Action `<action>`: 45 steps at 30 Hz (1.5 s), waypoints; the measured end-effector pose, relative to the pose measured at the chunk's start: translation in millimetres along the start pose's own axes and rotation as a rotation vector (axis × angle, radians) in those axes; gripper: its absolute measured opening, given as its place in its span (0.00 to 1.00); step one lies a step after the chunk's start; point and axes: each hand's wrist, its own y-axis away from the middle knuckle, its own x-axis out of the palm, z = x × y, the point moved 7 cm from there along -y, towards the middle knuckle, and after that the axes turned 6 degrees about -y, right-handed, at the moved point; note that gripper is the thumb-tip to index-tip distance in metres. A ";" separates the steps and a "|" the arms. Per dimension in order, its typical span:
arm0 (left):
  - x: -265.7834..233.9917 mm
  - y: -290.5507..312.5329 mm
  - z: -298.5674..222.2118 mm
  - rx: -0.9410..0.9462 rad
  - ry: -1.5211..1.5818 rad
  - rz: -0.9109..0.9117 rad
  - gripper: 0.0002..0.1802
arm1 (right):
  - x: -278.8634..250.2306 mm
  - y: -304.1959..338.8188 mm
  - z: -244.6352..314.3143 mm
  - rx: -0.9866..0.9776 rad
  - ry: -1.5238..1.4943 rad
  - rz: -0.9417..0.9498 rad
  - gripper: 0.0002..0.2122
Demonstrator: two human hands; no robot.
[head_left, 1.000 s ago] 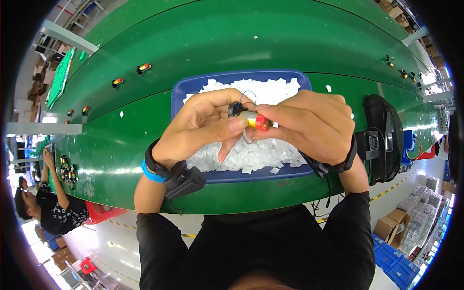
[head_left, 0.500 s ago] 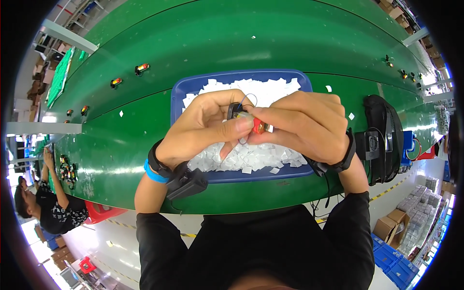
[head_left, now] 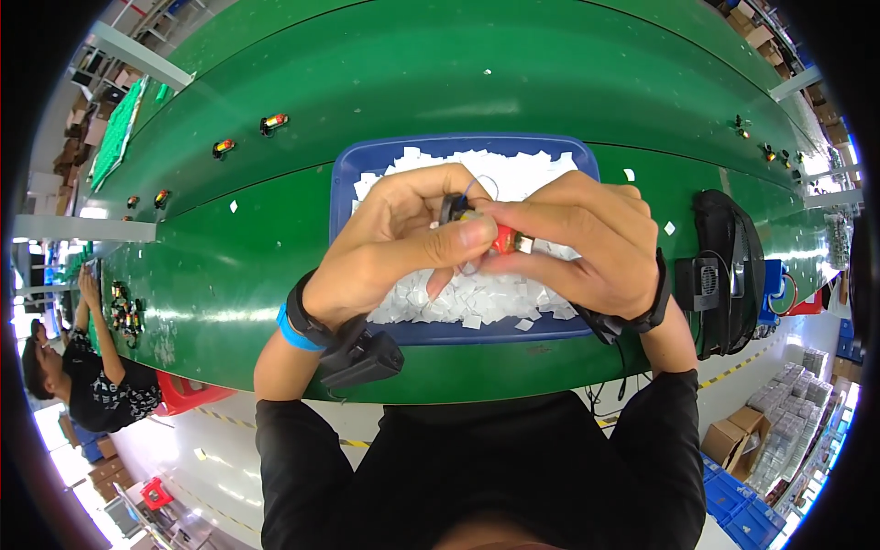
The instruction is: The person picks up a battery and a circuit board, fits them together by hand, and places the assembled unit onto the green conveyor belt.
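While both hands meet at frame centre, left hand [head_left: 394,247] and right hand [head_left: 587,243] pinch shut on a small red-and-brass component [head_left: 504,240] above the blue tray [head_left: 344,174] of white paper slips [head_left: 458,298] | fitting appears under way; a steady, fine pinch seems needed next | similar components [head_left: 273,121] ride the green conveyor belt [head_left: 513,82] upper left; fingers hide the joint.

A long green bench [head_left: 275,266] carries a blue tray [head_left: 348,174] heaped with small white paper squares [head_left: 477,298]. A few loose white squares [head_left: 670,227] lie on the green surface beside it. Small red-and-yellow parts [head_left: 273,121] sit spaced along the far left, and a black fan unit [head_left: 729,266] rests at the right.
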 end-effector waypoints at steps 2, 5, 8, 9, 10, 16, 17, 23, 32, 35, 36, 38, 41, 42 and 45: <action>2.4 0.1 -2.2 -0.011 0.007 -0.008 0.17 | 1.0 1.2 0.1 0.003 0.025 -0.004 0.21; 3.7 2.9 -3.1 -0.033 0.018 -0.025 0.20 | 3.0 1.5 2.5 -0.013 0.024 0.003 0.20; 11.3 3.6 -4.0 0.010 0.108 0.051 0.15 | 1.4 6.6 3.9 -0.042 0.027 -0.026 0.21; 10.2 2.8 -3.4 0.012 0.105 0.060 0.15 | -0.8 7.7 5.2 -0.055 0.030 -0.042 0.21; 2.5 1.4 -1.1 -0.010 0.067 0.022 0.15 | -1.3 6.1 5.9 -0.055 0.042 -0.046 0.21; -91.2 -55.4 -14.4 -0.079 -0.470 -0.275 0.20 | -14.8 -11.6 -66.4 0.342 0.190 0.083 0.27; -118.0 -63.2 -12.8 -0.130 -0.529 -0.348 0.21 | -28.9 -14.6 -87.1 0.391 0.246 0.108 0.27; -263.6 -96.6 40.8 -0.541 -1.048 -0.499 0.24 | -182.7 54.3 -278.1 0.838 0.815 0.227 0.19; -287.8 -44.4 36.2 -0.263 -1.009 -0.652 0.31 | -410.3 233.1 -403.2 1.378 1.177 -0.015 0.19; -228.8 -35.4 2.6 -0.210 -0.805 -0.635 0.23 | -445.7 266.6 -408.4 1.330 1.275 -0.014 0.23; -219.8 -34.9 0.8 -0.202 -0.798 -0.621 0.23 | -469.0 281.8 -411.8 1.337 1.291 -0.019 0.23; -209.9 -30.7 -2.8 -0.155 -0.765 -0.598 0.21 | -511.5 293.2 -422.5 1.262 1.287 0.042 0.23; -188.9 -28.5 -5.1 -0.111 -0.683 -0.578 0.18 | -510.6 298.2 -434.6 1.314 1.306 0.176 0.20; -182.4 -28.2 -7.1 -0.089 -0.649 -0.576 0.17 | -500.4 298.6 -435.4 1.403 1.332 0.269 0.18; -163.4 -29.2 -11.4 -0.077 -0.581 -0.477 0.15 | -484.1 266.9 -413.5 1.483 1.353 0.274 0.15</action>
